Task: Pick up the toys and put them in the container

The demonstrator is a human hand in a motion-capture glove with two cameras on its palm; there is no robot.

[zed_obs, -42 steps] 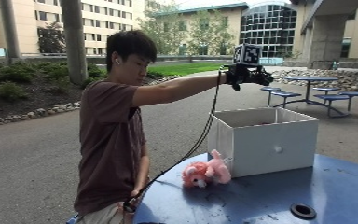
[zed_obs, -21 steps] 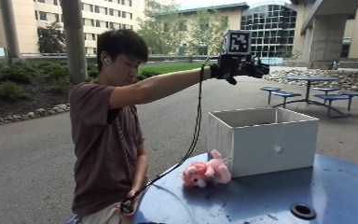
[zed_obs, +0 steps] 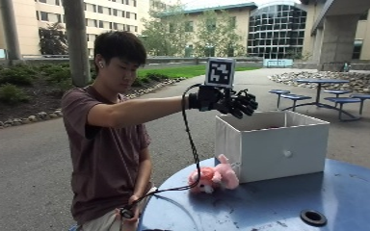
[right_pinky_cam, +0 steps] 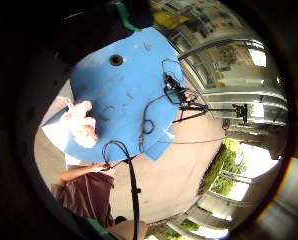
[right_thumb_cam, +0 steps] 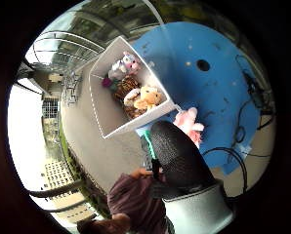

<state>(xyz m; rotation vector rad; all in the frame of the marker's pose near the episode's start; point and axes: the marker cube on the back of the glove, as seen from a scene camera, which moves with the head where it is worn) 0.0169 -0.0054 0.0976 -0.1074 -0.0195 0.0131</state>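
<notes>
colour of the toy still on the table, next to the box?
Pink. The plush toy lies on the blue table beside the white container; clearest in the outside view.

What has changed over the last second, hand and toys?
The gloved right hand has come down a little and hangs over the white container, grip relaxed and holding nothing. The pink plush toy stayed on the blue table beside the container.
</notes>
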